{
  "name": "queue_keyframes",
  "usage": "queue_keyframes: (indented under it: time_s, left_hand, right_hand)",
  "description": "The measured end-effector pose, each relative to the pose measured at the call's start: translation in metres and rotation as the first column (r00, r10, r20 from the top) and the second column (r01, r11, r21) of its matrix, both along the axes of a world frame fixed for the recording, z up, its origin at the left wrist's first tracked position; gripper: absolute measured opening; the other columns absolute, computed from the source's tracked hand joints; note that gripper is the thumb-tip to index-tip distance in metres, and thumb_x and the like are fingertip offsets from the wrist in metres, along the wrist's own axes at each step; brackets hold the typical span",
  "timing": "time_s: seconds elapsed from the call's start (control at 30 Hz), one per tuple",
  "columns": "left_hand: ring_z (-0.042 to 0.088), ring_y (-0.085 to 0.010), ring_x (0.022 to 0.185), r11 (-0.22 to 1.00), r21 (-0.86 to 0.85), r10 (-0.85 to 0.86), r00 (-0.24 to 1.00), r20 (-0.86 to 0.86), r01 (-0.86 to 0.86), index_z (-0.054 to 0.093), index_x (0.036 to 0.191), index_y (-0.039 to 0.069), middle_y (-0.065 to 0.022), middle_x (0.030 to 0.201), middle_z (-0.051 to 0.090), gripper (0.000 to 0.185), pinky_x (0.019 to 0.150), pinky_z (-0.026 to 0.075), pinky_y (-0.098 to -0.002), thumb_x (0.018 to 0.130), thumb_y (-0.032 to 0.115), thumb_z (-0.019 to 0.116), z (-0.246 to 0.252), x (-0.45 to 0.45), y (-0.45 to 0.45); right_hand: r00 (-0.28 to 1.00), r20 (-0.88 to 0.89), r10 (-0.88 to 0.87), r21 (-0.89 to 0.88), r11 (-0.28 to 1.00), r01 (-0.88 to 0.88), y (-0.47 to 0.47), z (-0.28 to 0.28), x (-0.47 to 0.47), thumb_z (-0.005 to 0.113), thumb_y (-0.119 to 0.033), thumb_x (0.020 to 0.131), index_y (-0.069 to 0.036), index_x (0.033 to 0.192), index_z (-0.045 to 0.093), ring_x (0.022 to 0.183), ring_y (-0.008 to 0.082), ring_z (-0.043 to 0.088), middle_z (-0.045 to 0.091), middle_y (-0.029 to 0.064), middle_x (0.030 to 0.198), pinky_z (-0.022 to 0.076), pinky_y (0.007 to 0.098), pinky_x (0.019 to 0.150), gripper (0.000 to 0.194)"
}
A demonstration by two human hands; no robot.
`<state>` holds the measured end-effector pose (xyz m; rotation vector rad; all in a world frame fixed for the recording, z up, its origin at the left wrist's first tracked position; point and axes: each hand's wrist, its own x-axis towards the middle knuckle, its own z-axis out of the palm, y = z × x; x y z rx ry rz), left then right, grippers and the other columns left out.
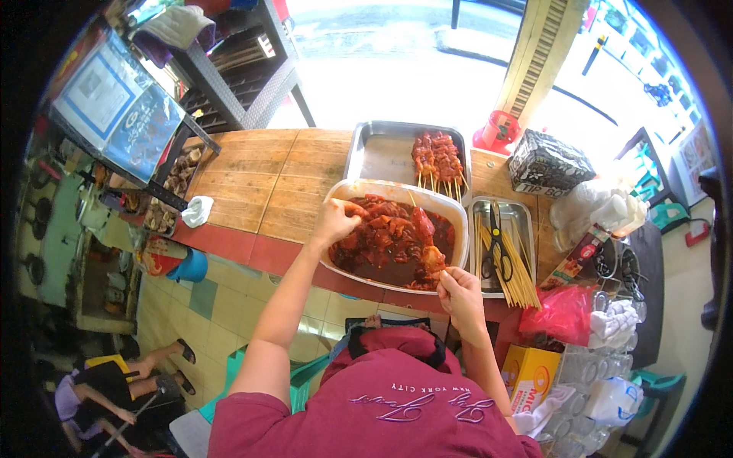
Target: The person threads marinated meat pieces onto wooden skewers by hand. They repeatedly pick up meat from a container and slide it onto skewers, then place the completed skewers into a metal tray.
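A white plastic tub (461, 220) of red-marinated meat pieces (381, 237) in dark sauce stands at the counter's near edge. My left hand (337, 222) reaches over its left rim, sauce-stained fingers bent at the meat; whether they grip a piece is unclear. At the near right rim, my right hand (462, 293) pinches the near end of a bamboo skewer carrying meat (422, 226). The skewer slants across the tub, its bare end pointing away from me. Behind the tub, a metal tray (378, 151) bears several finished meat skewers (438, 154) on its right side.
Right of the tub, a metal tray (480, 291) holds bare bamboo skewers (515, 275) and black-handled scissors (495, 243). Beyond are a tip box (550, 163), a red plastic bag (558, 315) and glass jars (584, 366). A crumpled white cloth (197, 210) lies left. Another person (103, 395) is lower left.
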<state>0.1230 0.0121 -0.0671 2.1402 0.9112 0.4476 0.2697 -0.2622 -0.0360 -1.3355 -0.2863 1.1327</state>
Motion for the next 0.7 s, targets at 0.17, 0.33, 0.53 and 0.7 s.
queue_keyframes:
  time_s: [0.17,0.33,0.53,0.7]
  left_hand:
    - [0.065,-0.0215,0.094,0.495,-0.838,0.288,0.867,0.407,0.23,0.059,0.109,-0.007,-0.0199,0.104,0.064,0.024,0.08,0.056,-0.0321,0.092,0.004,0.046,0.012,0.0,0.0]
    - [0.058,-0.027,0.106,0.988,-0.146,0.049,0.997,0.055,-0.041,0.062,0.109,0.004,-0.0152,0.117,0.059,0.027,0.083,0.052,-0.0363,0.083,0.009,0.058,0.007,0.007,-0.011]
    - [0.056,-0.0297,0.103,0.886,0.412,-0.094,0.954,-0.286,0.211,0.067,0.09,0.009,-0.0106,0.097,0.057,0.034,0.077,0.053,-0.0387,0.059,0.015,0.08,-0.01,0.017,-0.051]
    - [0.063,-0.0296,0.081,0.938,0.308,-0.087,0.97,-0.226,0.156,0.067,0.079,0.005,-0.0127,0.084,0.062,0.025,0.072,0.053,-0.0368,0.06,0.016,0.079,-0.011,0.02,-0.048]
  right_hand:
    - [1.0,-0.01,0.024,0.004,1.0,-0.024,-0.004,0.0,-0.004,0.05,-0.012,0.095,-0.001,0.086,0.057,0.038,0.0028,0.031,0.049,-0.0005,0.057,0.021,0.0188,0.035,0.016]
    - [0.999,0.0,0.048,0.004,0.999,-0.048,-0.008,-0.003,-0.007,0.05,-0.012,0.095,-0.001,0.084,0.057,0.041,0.0029,0.033,0.048,-0.0012,0.057,0.0227,0.0193,0.037,0.017]
    - [0.998,-0.038,0.052,0.021,0.998,-0.051,-0.009,-0.007,-0.008,0.051,-0.011,0.095,-0.002,0.083,0.056,0.04,0.0027,0.033,0.049,-0.0007,0.058,0.0221,0.0186,0.036,0.016]
    - [0.998,-0.041,0.048,0.018,0.999,-0.047,-0.013,-0.009,-0.008,0.051,-0.013,0.095,-0.003,0.081,0.056,0.041,0.0029,0.034,0.049,-0.0012,0.057,0.0226,0.0192,0.037,0.017]
